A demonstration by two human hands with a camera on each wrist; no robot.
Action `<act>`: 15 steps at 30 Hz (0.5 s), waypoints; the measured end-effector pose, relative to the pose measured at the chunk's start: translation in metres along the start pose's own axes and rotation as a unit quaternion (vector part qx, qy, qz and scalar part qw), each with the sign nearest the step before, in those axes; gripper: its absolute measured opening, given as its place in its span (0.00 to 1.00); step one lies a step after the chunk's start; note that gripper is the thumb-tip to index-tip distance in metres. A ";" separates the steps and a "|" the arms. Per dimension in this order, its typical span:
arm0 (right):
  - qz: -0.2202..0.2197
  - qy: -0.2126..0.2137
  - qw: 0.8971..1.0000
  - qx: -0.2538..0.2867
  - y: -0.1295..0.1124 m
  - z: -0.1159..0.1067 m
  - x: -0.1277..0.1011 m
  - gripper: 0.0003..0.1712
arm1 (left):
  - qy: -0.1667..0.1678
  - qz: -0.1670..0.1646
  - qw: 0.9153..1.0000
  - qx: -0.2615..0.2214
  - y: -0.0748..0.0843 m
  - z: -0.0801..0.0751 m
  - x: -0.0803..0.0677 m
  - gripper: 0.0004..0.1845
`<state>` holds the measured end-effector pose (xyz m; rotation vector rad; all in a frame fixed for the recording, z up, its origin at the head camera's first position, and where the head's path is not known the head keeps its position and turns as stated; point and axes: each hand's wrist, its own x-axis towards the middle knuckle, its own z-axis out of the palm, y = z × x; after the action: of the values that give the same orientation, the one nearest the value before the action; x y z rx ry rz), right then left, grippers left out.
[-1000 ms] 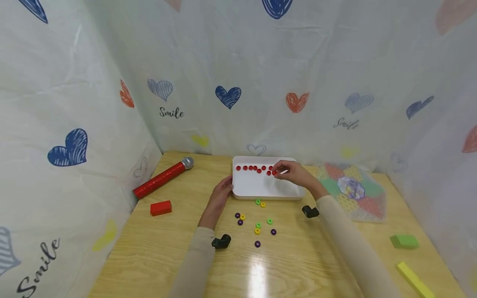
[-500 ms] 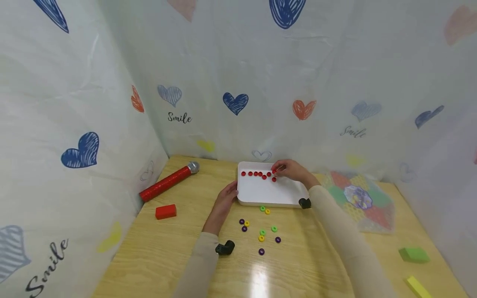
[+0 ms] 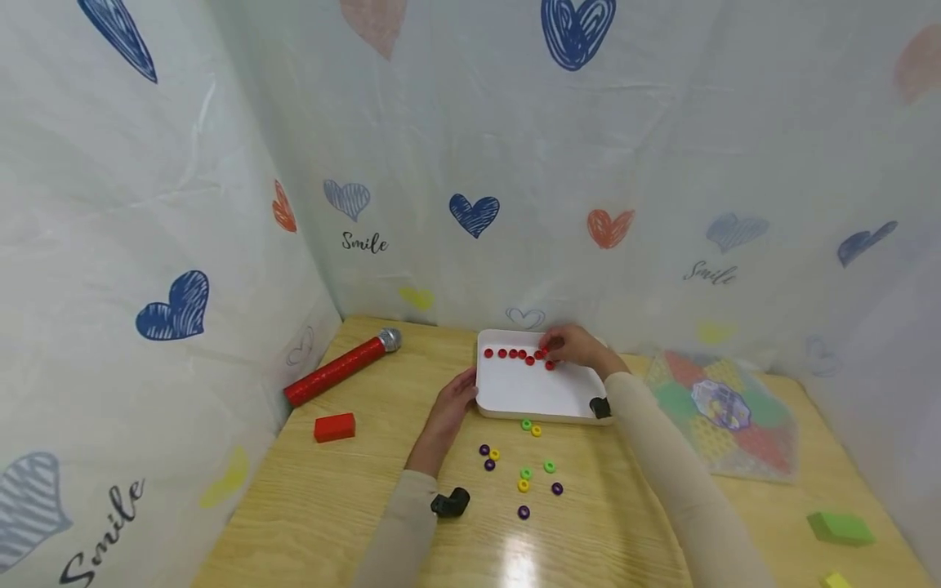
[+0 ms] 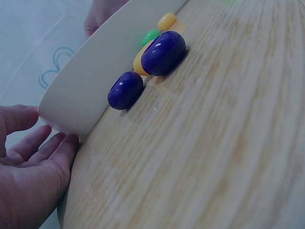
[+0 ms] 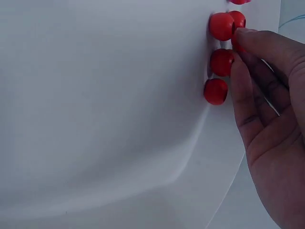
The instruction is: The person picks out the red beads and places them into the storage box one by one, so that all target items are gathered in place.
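I see a light wooden desk (image 3: 316,498) boxed in by white sheets printed with hearts. The white tray (image 3: 529,390) sits near the back edge, red beads (image 3: 515,354) lined along its far side. My right hand (image 3: 577,347) reaches in, grip relaxed, straight fingertips (image 5: 243,57) touching the beads. My left hand (image 3: 454,400) rests released against the tray's left rim. Purple, yellow and green beads (image 3: 524,472) lie on the wood in front.

Small glossy red beads (image 3: 518,354) lie in a row along the far edge inside the white tray (image 3: 529,392). The tray sits flat on the bench (image 3: 331,506).
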<state>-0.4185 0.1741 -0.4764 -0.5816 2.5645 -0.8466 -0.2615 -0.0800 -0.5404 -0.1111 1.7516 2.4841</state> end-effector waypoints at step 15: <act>0.019 -0.017 0.999 -0.020 -0.002 0.003 -0.003 0.10 | -0.003 0.000 1.000 -0.006 0.001 0.001 0.001 0.26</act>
<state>-0.4140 0.1727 -0.4765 -0.5522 2.5593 -0.7681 -0.2622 -0.0793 -0.5388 -0.1033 1.7346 2.4925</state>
